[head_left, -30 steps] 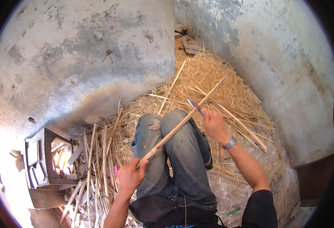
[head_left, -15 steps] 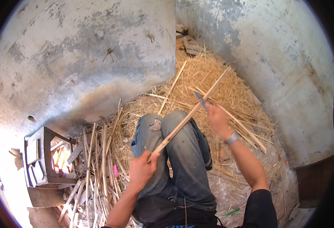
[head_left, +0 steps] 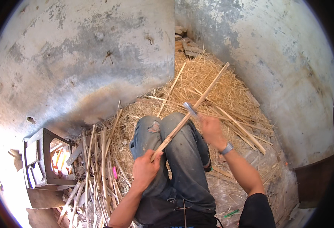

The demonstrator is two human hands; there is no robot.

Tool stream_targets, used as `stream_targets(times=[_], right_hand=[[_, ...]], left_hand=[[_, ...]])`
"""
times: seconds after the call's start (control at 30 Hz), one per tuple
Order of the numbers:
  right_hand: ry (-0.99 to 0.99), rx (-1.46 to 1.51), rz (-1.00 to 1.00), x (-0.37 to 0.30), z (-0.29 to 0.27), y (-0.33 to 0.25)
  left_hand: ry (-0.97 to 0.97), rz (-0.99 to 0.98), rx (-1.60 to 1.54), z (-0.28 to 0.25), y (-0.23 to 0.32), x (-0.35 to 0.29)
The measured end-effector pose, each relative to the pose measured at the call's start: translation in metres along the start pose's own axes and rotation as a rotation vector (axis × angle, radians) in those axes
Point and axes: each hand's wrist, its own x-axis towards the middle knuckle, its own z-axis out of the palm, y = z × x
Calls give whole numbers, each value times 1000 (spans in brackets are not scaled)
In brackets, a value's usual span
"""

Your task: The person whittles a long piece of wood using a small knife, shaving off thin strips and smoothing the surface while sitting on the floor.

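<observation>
A long pale strip of split wood or bamboo (head_left: pixel 176 131) slants across my knees, its far end up over the shavings. My left hand (head_left: pixel 147 169) is closed around the near end of the strip, beside my left thigh. In my closed right hand (head_left: pixel 212 130) is a knife (head_left: pixel 190 108), its short grey blade lying across the strip just beyond my knees. The fingers hide the knife's handle. A metal-banded watch sits on my right wrist.
Thin shavings (head_left: pixel 197 76) pile up against the corner of the worn grey walls. Several loose strips (head_left: pixel 243 133) lie right of my knees, and more sticks (head_left: pixel 104 163) lie left. A wooden frame (head_left: pixel 41 159) stands at far left. A small green object (head_left: pixel 232 213) is on the floor.
My right hand and the knife have moved down along the strip, toward me and slightly left. My left hand has stayed at nearly the same spot with its grip kept.
</observation>
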Motion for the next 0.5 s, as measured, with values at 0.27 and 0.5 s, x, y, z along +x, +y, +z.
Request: stream_targets(times=[0.27, 0.5], right_hand=[[-14, 8, -83, 2, -11, 13], [-80, 57, -253, -35, 26, -10]], left_hand=[[-20, -25, 12, -5, 12, 3], [-52, -47, -19, 7, 12, 9]])
